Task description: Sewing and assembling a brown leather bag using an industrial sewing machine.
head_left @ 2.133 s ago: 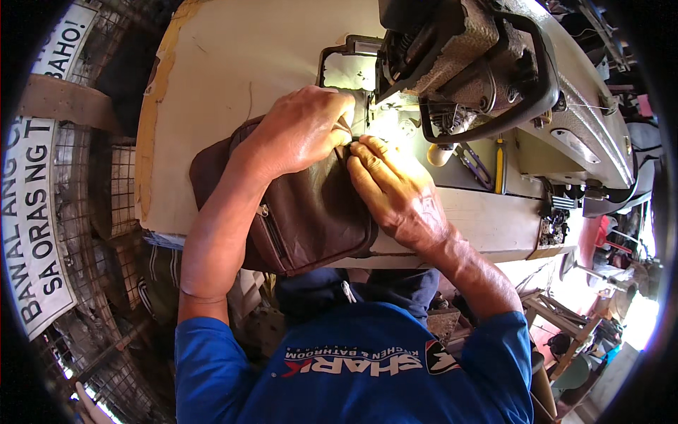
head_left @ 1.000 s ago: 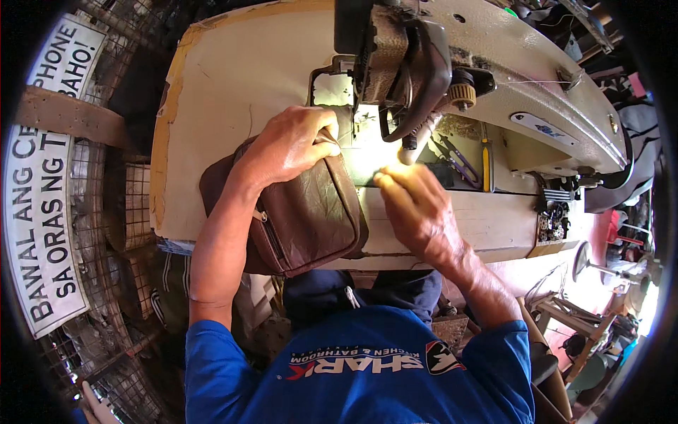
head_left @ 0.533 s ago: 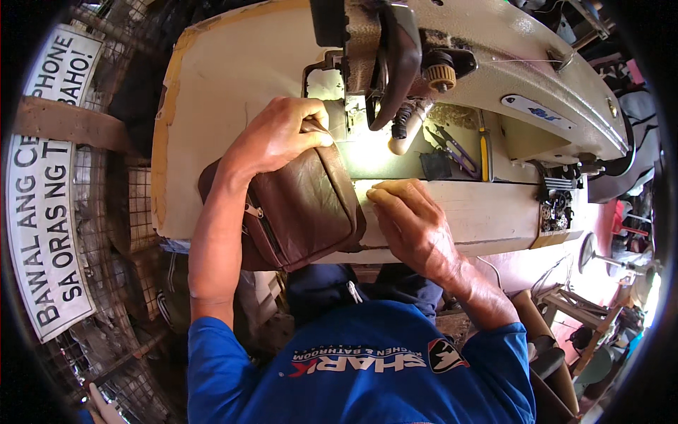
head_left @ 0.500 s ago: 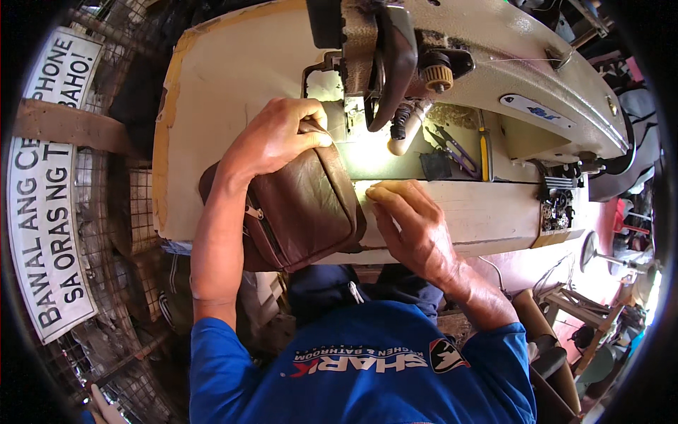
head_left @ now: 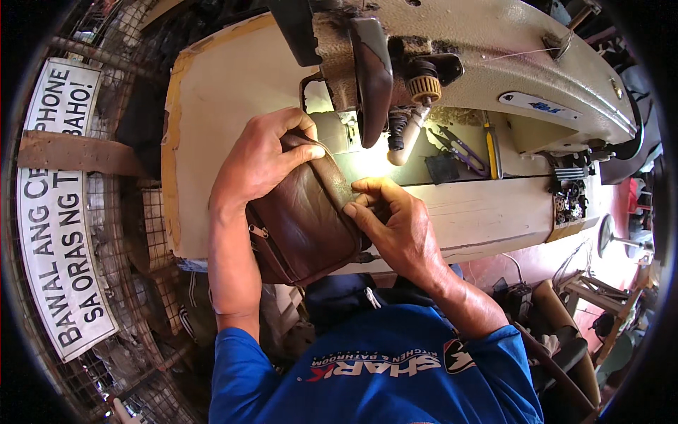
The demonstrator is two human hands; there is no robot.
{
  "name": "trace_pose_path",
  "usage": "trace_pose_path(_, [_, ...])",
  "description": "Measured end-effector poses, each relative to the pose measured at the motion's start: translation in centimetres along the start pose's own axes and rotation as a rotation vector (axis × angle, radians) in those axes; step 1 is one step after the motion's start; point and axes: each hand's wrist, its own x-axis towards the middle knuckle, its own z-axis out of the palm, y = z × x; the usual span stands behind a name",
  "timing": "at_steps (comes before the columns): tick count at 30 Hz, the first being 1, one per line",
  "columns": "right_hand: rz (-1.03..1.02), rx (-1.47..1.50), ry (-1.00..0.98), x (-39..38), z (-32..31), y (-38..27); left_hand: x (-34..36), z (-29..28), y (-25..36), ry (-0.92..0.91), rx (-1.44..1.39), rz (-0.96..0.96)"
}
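one pale table [head_left: 226,85], one sewing machine [head_left: 501,60], two hands [head_left: 261,159] [head_left: 395,226] in closed pinches on one brown bag [head_left: 307,215]

Bag [head_left: 307,219] is dark brown leather. Sewing machine [head_left: 487,71] is speckled beige with a ribbed brassy-tan knob [head_left: 425,89], table [head_left: 219,106] is cream with yellowish-tan edging [head_left: 174,155]. Thread snips [head_left: 472,154] are purple-handled, slim tool [head_left: 492,147] yellow and black. Shirt [head_left: 374,396]? Bright blue, white-and-red print.
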Motion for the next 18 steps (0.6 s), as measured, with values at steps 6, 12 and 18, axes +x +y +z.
trace_pose_path(6, [0.087, 0.091, -0.038, 0.24, -0.17, 0.23, -0.2, -0.13, 0.23, 0.013, 0.064, 0.06])
trace_pose_path(12, [0.077, 0.121, 0.013, 0.23, 0.19, 0.78, 0.09, 0.18, 0.2, 0.01, -0.016, 0.058])
trace_pose_path(18, [0.029, 0.002, 0.046, 0.28, 0.27, 0.51, 0.26, 0.05, 0.49, 0.002, 0.077, 0.024])
